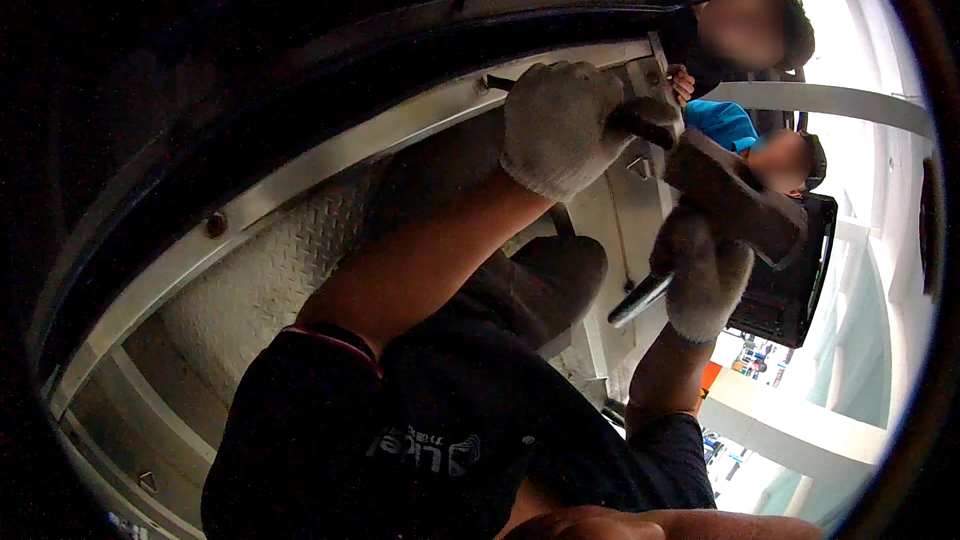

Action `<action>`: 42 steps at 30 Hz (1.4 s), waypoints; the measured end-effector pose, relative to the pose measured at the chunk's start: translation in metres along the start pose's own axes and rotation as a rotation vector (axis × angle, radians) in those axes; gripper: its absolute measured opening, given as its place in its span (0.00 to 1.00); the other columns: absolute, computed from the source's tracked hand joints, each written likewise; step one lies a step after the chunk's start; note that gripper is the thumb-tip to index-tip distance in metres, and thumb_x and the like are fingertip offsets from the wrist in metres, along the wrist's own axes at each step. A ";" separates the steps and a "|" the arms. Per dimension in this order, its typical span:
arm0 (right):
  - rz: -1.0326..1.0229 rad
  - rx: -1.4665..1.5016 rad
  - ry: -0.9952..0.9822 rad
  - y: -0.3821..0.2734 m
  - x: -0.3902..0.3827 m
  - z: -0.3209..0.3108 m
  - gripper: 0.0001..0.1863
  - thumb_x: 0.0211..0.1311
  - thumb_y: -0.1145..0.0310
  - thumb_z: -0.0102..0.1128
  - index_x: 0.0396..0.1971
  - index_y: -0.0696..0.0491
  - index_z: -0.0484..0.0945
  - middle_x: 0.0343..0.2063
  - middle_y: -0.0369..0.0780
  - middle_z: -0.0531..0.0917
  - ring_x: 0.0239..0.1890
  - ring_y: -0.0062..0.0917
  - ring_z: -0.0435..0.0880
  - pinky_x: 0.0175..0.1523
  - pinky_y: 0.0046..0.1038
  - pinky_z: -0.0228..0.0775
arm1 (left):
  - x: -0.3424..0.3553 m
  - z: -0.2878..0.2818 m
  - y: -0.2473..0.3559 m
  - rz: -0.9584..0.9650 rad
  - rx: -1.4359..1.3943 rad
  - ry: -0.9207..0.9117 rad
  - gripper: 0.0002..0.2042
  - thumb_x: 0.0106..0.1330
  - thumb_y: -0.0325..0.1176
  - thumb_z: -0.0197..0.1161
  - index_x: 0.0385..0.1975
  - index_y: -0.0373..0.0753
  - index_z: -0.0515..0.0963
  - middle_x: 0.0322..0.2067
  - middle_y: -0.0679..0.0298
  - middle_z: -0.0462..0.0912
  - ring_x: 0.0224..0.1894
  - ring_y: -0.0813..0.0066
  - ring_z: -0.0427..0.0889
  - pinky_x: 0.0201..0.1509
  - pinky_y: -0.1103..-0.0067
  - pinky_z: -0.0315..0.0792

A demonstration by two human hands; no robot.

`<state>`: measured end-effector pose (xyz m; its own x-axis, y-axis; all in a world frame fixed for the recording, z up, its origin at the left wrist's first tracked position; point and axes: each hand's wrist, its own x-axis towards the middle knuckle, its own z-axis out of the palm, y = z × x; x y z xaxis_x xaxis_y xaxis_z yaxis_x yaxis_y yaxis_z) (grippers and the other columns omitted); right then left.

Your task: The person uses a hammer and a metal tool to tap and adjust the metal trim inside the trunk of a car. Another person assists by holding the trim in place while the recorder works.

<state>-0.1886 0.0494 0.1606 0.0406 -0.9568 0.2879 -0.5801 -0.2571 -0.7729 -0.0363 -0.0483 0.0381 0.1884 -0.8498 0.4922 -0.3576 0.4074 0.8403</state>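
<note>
My left hand (563, 130), in a pale knitted glove with dark finger parts, is closed by the upper corner of a metal frame. The tip of a thin dark rod (498, 83) sticks out past its knuckles; the rest of the rod is hidden. My right hand (708, 275), gloved likewise, is wrapped round the handle of a hammer. The hammer's big, blocky dark head (735, 198) is raised beside the frame corner, close to my left hand. Its pale handle end (640, 301) shows below my fist.
The long metal frame rail (300, 175) curves across the left, above a diamond-plate panel (265, 275). A co-worker's bare fingers (682, 84) are at the frame corner, near the hammer. Two people are at the upper right, one with a blue sleeve (722, 123). A black box-like object (800, 290) stands behind my right hand.
</note>
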 end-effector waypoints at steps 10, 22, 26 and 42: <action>-0.368 0.052 0.351 -0.061 0.021 -0.122 0.26 0.69 0.66 0.68 0.63 0.60 0.73 0.44 0.41 0.86 0.39 0.26 0.85 0.47 0.27 0.77 | 0.001 0.001 0.002 0.047 0.028 0.100 0.17 0.60 0.54 0.70 0.25 0.45 0.85 0.23 0.58 0.82 0.30 0.55 0.85 0.39 0.60 0.76; 0.207 0.024 0.130 -0.006 -0.032 -0.058 0.19 0.70 0.71 0.66 0.56 0.63 0.76 0.33 0.37 0.84 0.28 0.16 0.81 0.29 0.20 0.71 | -0.006 0.014 0.012 0.060 -0.110 0.132 0.26 0.71 0.59 0.62 0.25 0.39 0.84 0.22 0.47 0.80 0.27 0.43 0.82 0.32 0.52 0.72; 0.243 0.074 0.163 0.009 -0.043 -0.060 0.21 0.69 0.69 0.67 0.57 0.61 0.76 0.33 0.36 0.83 0.26 0.15 0.79 0.28 0.21 0.70 | 0.004 0.012 0.003 0.092 -0.018 0.131 0.23 0.72 0.55 0.62 0.25 0.40 0.85 0.21 0.48 0.79 0.27 0.43 0.81 0.32 0.52 0.71; 0.102 -0.013 0.072 0.021 -0.025 -0.038 0.23 0.70 0.66 0.67 0.59 0.60 0.73 0.30 0.36 0.82 0.23 0.15 0.78 0.25 0.19 0.67 | -0.001 0.006 0.000 0.072 0.034 0.089 0.16 0.60 0.53 0.72 0.28 0.46 0.89 0.25 0.58 0.86 0.30 0.57 0.87 0.37 0.62 0.78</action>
<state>-0.2323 0.0735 0.1586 -0.0776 -0.9655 0.2484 -0.5891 -0.1567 -0.7927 -0.0415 -0.0494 0.0359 0.2408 -0.7853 0.5704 -0.4034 0.4535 0.7947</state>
